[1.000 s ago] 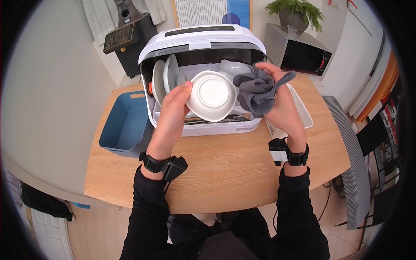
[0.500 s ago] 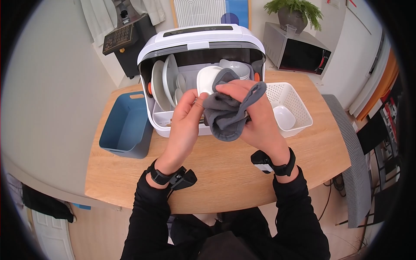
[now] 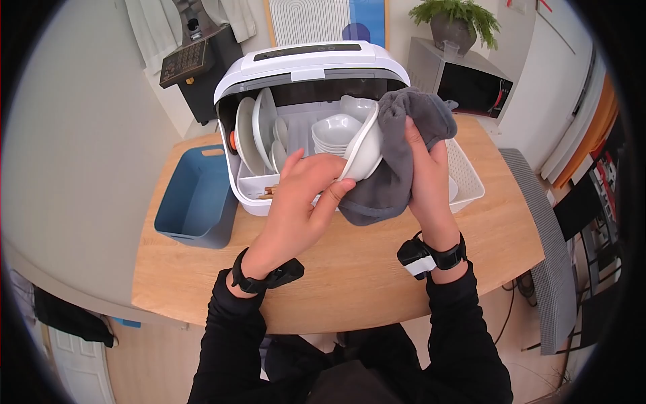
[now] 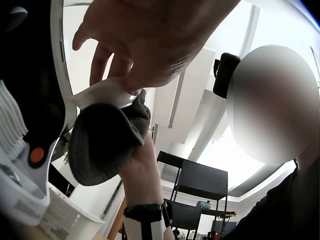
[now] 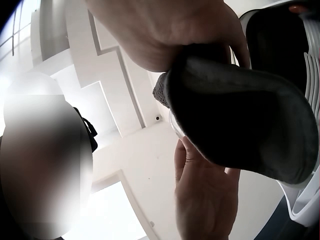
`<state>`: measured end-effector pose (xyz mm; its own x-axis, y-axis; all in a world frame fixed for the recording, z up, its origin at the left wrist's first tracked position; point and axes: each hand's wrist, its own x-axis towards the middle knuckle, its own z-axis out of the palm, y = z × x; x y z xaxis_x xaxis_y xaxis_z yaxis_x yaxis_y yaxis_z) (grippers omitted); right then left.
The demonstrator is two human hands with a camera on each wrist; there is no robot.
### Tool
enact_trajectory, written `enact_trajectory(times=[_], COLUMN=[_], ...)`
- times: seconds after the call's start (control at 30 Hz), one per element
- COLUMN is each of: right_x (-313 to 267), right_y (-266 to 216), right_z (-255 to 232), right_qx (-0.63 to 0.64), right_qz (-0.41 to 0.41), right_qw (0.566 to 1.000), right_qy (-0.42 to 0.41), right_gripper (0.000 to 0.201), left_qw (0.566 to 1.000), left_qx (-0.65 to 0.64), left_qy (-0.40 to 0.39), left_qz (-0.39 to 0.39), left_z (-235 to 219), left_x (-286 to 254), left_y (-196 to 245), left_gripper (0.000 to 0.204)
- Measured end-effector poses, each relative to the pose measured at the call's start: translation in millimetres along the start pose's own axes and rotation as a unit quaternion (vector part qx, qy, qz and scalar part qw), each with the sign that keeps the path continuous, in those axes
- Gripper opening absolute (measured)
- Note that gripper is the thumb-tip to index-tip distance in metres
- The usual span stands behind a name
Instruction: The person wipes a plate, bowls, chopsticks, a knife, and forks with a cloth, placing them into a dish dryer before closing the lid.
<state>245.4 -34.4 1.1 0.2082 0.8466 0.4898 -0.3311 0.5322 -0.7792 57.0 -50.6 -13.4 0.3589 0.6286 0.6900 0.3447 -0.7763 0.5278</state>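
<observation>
My left hand pinches the rim of a white bowl, thumb on the near side. The bowl is held up on edge in front of the dish cabinet. My right hand grips a dark grey cloth, which lies against the bowl's right side and hangs below it. In the left wrist view, the cloth covers much of the bowl. From the right wrist, the cloth hides nearly all of the bowl.
The open white dish cabinet holds upright plates, stacked bowls and chopsticks. To its left stands a blue bin; to its right, a white perforated basket, partly behind the right hand. A microwave sits behind.
The bowl has turned from showing its base to standing on edge. The bunched cloth crossed in front of it, then swung right and spread open with the right hand.
</observation>
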Motion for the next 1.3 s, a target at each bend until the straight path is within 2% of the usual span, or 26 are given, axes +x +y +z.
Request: enact_trajectory(times=[0.07,0.17,0.37,0.47,0.67,0.77,0.87,0.97,1.07,1.17,1.27,1.3], right_x=[-1,3,0,-1,2,9,10,7,8,10,10,10], right_y=[-6,6,12,25,22,11,14,11,13,17,23,24], right_z=[1,-7,-7,-18,-13,-9,-8,-8,-13,-16,-15,-15], right_qx=[0.063,0.155,0.209,0.289,0.293,0.269,0.140,0.046,0.033,0.015,-0.014,-0.026], right_qz=[0.094,0.161,0.289,0.317,0.302,0.334,0.257,0.194,0.177,0.166,0.114,0.090], right_qw=[0.993,0.975,0.933,0.896,0.899,0.897,0.953,0.975,0.979,0.983,0.991,0.993], right_qy=[0.019,-0.007,-0.040,-0.116,-0.116,-0.110,-0.079,-0.100,-0.090,-0.079,-0.070,-0.067], right_gripper=[0.050,0.051,0.055,0.058,0.061,0.058,0.052,0.045,0.040,0.039,0.036,0.035], left_qw=[0.999,0.997,0.978,0.947,0.922,0.906,0.887,0.869,0.866,0.884,0.922,0.929], left_qx=[0.017,0.035,0.185,0.284,0.349,0.391,0.429,0.463,0.469,0.424,0.351,0.335], left_qy=[0.011,0.017,0.009,0.035,0.041,0.041,0.031,0.020,0.031,0.055,0.057,0.089], left_qz=[0.032,0.070,0.098,0.145,0.163,0.159,0.167,0.172,0.171,0.186,0.152,0.127], left_z=[1,0,-1,2,3,6,5,4,7,6,-1,-2], left_x=[1,4,9,10,10,8,4,0,-2,-1,1,1], left_y=[-1,2,-8,-13,-13,-12,-10,-5,1,2,15,15], left_gripper=[0.017,0.018,0.022,0.018,0.019,0.021,0.024,0.026,0.022,0.019,0.026,0.029])
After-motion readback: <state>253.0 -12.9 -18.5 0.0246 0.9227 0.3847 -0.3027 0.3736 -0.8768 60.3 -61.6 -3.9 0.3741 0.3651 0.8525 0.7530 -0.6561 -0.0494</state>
